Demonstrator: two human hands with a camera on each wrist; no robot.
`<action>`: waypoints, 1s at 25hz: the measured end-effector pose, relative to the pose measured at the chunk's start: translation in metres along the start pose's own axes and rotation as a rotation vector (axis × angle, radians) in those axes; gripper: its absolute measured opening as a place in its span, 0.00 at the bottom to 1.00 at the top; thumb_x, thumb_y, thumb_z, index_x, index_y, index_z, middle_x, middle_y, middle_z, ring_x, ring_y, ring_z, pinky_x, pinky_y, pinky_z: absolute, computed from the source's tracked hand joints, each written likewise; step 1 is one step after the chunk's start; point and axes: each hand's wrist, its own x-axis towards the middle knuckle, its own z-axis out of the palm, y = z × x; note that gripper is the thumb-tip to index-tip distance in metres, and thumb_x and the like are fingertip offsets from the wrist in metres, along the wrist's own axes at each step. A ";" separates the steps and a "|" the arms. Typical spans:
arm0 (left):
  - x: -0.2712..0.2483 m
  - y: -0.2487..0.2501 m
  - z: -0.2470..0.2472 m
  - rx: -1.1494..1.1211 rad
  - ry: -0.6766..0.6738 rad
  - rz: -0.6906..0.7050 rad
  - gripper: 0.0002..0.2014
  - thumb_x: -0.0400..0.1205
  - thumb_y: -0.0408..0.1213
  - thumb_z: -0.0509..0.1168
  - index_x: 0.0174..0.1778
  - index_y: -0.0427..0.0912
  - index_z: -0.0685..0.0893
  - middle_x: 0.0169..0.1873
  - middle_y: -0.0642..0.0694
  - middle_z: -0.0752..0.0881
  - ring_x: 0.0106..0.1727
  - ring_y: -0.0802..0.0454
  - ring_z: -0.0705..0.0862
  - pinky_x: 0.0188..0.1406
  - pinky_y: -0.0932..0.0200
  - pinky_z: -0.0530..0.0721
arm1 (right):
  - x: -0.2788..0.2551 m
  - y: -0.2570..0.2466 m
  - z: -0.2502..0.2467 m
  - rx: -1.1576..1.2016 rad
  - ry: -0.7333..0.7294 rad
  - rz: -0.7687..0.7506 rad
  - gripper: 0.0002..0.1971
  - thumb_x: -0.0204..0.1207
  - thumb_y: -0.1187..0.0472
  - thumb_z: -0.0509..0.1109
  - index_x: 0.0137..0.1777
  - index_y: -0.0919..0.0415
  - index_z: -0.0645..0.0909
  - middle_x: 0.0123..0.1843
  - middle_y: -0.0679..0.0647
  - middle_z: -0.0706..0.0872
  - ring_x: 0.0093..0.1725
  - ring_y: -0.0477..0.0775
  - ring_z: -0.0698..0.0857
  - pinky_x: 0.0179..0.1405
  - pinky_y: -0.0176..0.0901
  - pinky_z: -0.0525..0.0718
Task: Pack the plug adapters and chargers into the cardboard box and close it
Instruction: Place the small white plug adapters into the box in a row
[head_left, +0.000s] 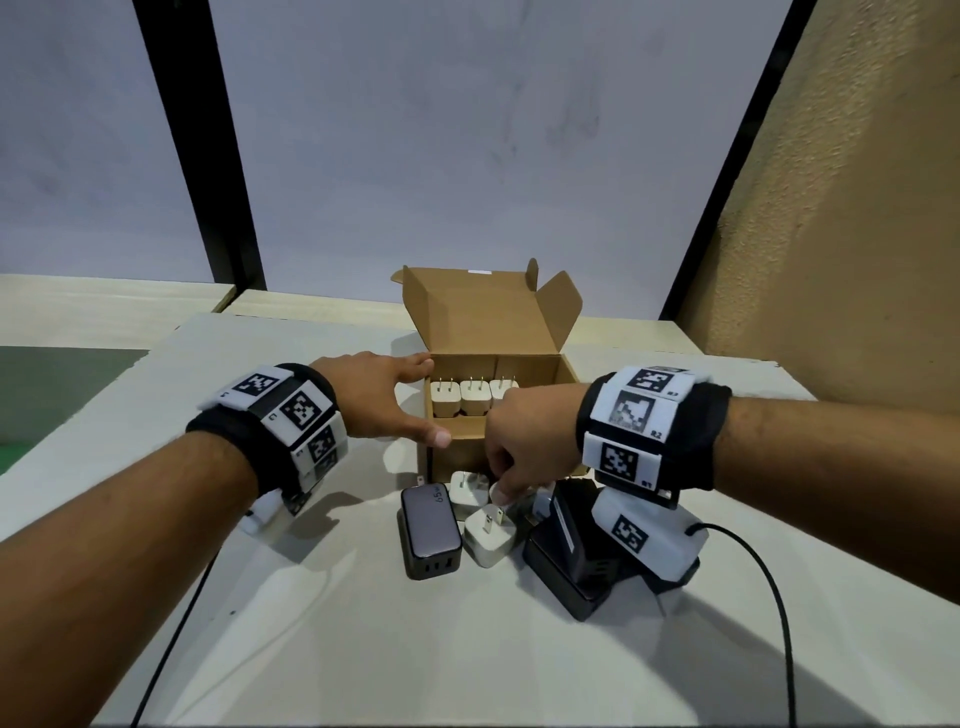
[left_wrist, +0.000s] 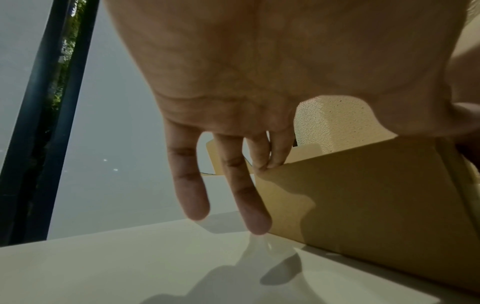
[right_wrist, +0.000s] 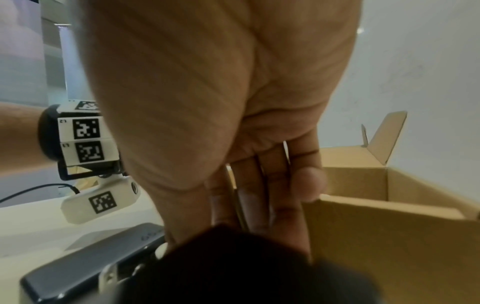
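Head view: white adapter (head_left: 488, 535) just under right hand (head_left: 524, 447), beside cardboard box (head_left: 462, 428).

Five white adapters (head_left: 471, 397), perhaps three dark chargers (head_left: 430, 530).

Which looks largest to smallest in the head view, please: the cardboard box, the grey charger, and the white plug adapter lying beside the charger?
1. cardboard box, plainly the largest, lid flaps open.
2. grey charger, lying flat in front of the box.
3. white plug adapter, the smallest, right beside the charger.

Box sits farther away yet looks biggest, so the order is safe.
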 end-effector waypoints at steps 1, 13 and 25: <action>0.000 0.000 0.000 0.002 0.002 -0.003 0.59 0.51 0.80 0.59 0.81 0.63 0.53 0.81 0.63 0.57 0.78 0.50 0.67 0.75 0.46 0.66 | 0.000 -0.001 0.000 -0.009 0.001 0.003 0.19 0.76 0.41 0.70 0.46 0.57 0.90 0.30 0.46 0.82 0.33 0.47 0.80 0.26 0.34 0.72; 0.002 -0.003 0.004 -0.014 0.013 -0.016 0.56 0.57 0.79 0.62 0.81 0.65 0.51 0.81 0.60 0.59 0.79 0.48 0.67 0.73 0.45 0.66 | -0.031 0.037 -0.039 0.518 0.068 0.086 0.15 0.71 0.56 0.77 0.57 0.51 0.82 0.48 0.52 0.87 0.44 0.51 0.89 0.38 0.38 0.87; -0.003 0.000 -0.001 0.013 0.000 0.003 0.54 0.59 0.77 0.63 0.81 0.64 0.52 0.81 0.67 0.55 0.79 0.51 0.66 0.74 0.48 0.65 | 0.000 0.092 -0.002 0.305 0.251 0.056 0.16 0.66 0.47 0.80 0.53 0.45 0.85 0.51 0.45 0.88 0.50 0.49 0.85 0.51 0.47 0.84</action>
